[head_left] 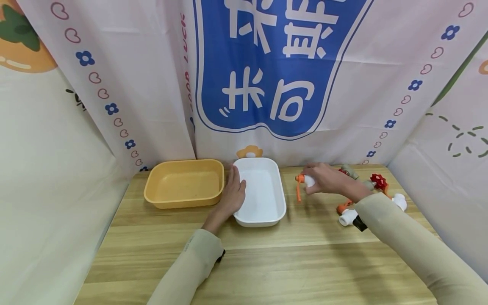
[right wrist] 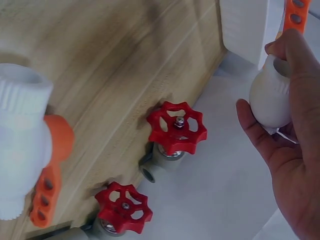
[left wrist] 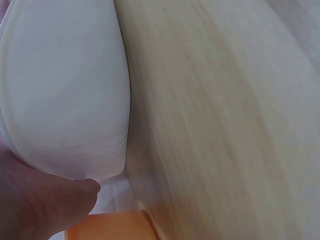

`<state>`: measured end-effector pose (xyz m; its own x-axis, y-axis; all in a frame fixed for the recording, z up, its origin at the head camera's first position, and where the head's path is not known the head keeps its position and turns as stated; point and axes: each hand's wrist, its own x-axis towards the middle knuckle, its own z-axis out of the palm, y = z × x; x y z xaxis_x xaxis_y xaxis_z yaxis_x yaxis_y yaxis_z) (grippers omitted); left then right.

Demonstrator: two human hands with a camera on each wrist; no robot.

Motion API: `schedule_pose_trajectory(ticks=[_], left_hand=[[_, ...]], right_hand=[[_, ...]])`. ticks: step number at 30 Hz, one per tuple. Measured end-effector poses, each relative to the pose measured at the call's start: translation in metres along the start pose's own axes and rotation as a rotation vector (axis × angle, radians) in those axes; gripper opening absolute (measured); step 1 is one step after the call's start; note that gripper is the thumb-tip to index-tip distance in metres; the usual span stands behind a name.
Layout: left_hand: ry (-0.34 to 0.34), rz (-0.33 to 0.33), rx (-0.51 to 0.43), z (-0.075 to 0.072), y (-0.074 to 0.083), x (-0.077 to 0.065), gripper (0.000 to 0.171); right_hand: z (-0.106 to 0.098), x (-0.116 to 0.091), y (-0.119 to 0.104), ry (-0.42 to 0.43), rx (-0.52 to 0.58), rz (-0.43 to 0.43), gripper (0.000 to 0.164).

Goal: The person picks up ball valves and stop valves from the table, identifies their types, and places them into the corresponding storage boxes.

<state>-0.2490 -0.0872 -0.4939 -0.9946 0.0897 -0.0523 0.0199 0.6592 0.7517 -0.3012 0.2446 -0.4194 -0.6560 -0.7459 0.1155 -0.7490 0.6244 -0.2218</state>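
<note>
My left hand (head_left: 233, 197) grips the left wall of a white tray (head_left: 261, 222), at the rim. In the left wrist view a digit (left wrist: 45, 200) presses low along the tray's outer side. My right hand (head_left: 324, 178) holds a white plastic ball valve (head_left: 309, 181) with an orange lever handle (head_left: 299, 192), just right of the white tray. In the right wrist view the thumb and fingers curl round the valve's white body (right wrist: 270, 95), and its lever points away past the fingertips.
A yellow tray (head_left: 184, 205) stands left of the white one. At the right lie more valves: a white one with an orange lever (head_left: 347, 217), another white one (head_left: 399, 202), and grey ones with red handwheels (right wrist: 177, 127). A printed cloth (head_left: 160, 84) hangs behind the wooden table (head_left: 267, 271).
</note>
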Motion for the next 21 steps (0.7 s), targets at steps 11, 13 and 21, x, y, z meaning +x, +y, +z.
schedule_pose_trajectory(ticks=[11,13,21], left_hand=[[0.011,0.014,-0.009,0.000,-0.001,-0.001,0.070],[0.012,0.011,-0.012,0.000,-0.001,-0.001,0.070],[0.013,0.012,-0.013,0.000,0.000,0.000,0.071]], right_hand=[[-0.011,0.022,-0.012,0.049,-0.014,-0.049,0.036],[-0.012,0.026,-0.014,0.058,-0.014,-0.058,0.036],[-0.015,0.043,-0.023,0.033,-0.017,-0.024,0.039]])
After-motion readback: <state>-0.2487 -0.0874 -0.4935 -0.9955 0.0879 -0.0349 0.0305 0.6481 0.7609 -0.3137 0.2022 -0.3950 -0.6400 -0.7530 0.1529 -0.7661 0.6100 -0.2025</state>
